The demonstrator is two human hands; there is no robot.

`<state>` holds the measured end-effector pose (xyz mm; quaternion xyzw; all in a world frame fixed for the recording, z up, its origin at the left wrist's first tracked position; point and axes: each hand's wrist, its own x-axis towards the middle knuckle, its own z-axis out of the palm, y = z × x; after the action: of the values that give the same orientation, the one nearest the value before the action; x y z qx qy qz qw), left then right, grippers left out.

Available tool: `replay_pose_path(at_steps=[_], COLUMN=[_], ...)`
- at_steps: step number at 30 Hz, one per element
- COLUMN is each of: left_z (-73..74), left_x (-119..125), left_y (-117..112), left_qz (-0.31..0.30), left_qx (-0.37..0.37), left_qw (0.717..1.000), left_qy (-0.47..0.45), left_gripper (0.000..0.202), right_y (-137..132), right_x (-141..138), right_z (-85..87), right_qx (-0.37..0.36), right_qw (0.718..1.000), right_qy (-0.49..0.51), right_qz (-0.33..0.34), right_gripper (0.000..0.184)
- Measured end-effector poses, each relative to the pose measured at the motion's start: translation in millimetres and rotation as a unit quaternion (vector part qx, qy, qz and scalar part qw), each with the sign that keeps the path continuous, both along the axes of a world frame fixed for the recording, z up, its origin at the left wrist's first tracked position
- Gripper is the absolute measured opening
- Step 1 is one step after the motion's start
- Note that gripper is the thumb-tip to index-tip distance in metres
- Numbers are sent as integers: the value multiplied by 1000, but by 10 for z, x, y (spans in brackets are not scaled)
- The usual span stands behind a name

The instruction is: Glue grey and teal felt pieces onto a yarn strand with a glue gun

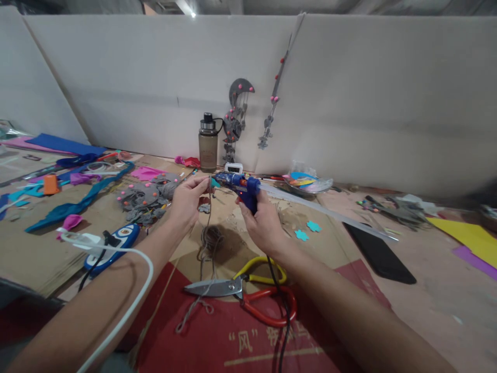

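My right hand (261, 220) grips a blue hot glue gun (238, 187), its nozzle pointing left toward my left hand (187, 201). My left hand pinches a length of grey-brown twine (209, 207) together with a small teal piece at the fingertips, right at the gun's tip. The twine hangs down to a coiled bundle of twine (212, 239) on the cardboard and trails toward me. The gun's black cord (281, 305) runs down under my right wrist.
Scissors with yellow and red handles (248, 292) lie in front of me. Grey felt shapes with pink beads (145, 199), a water bottle (208, 143), a long ruler (330, 211), a black pad (378, 254), teal cut-outs (307, 230) and coloured foam sheets (471, 238) surround the work area.
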<state>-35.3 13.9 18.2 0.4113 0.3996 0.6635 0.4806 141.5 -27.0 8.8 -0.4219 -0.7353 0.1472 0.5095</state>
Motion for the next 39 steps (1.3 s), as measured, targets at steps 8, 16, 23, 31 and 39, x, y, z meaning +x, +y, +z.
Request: replay_pose_path(at_steps=[8,16,23,31,39], left_z=[18,5,24,18,50], left_x=[-1,8,-8,14,-9], left_y=[-7,0,-2,-12,-5], left_qz=[10,5,3,5,7], left_qx=[-7,-1,-6,-3,-6], left_qw=[1000,1000,1000,1000,1000], left_qy=[-15,-5,-19,1,-16], left_gripper=[31,31,31,32,31], right_y=[-3,3,19,6,-8], right_x=[-3,-2,3,-4,-8], right_z=[-2,-9,-33,-20,-13], right_qx=[-5,-5,5,-2,-13], right_qw=[1000,1000,1000,1000,1000], right_qy=[1,-2,-3,-1,6], right_qz=[-6,-5,-13,-16,-16], right_gripper=[20,22,26,21,21])
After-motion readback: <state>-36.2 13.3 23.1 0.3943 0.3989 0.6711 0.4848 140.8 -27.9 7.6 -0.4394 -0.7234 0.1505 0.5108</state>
